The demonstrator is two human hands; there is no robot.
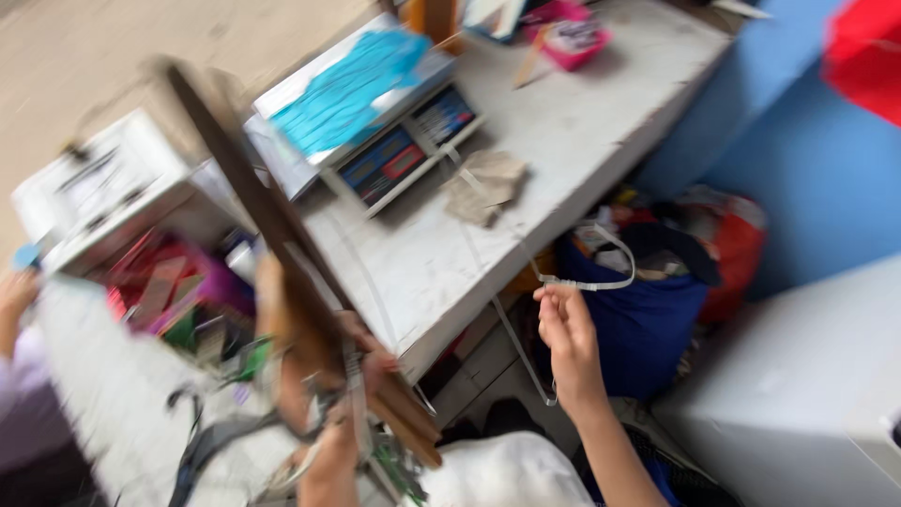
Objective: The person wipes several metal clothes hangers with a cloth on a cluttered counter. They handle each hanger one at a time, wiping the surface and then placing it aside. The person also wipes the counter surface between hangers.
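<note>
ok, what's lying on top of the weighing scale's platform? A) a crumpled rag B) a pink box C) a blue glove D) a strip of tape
C: a blue glove is spread across the platform of the weighing scale; the crumpled rag lies on the table beside it.

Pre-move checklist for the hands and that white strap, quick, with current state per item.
1. Right hand pinches the white strap: ok, fingertips closed on it.
2. Left hand grips the dark wooden frame: cannot tell, too blurred.
3. Strap runs free of snags: cannot tell; it loops over the blue bag and drops below the table edge.
4. Frame clear of the weighing scale: cannot tell, they overlap in the view.
5. Picture sharp enough to judge: not ok, heavy motion blur.
6. Other person's hand clear of the frame: ok, at the far left edge.
</note>
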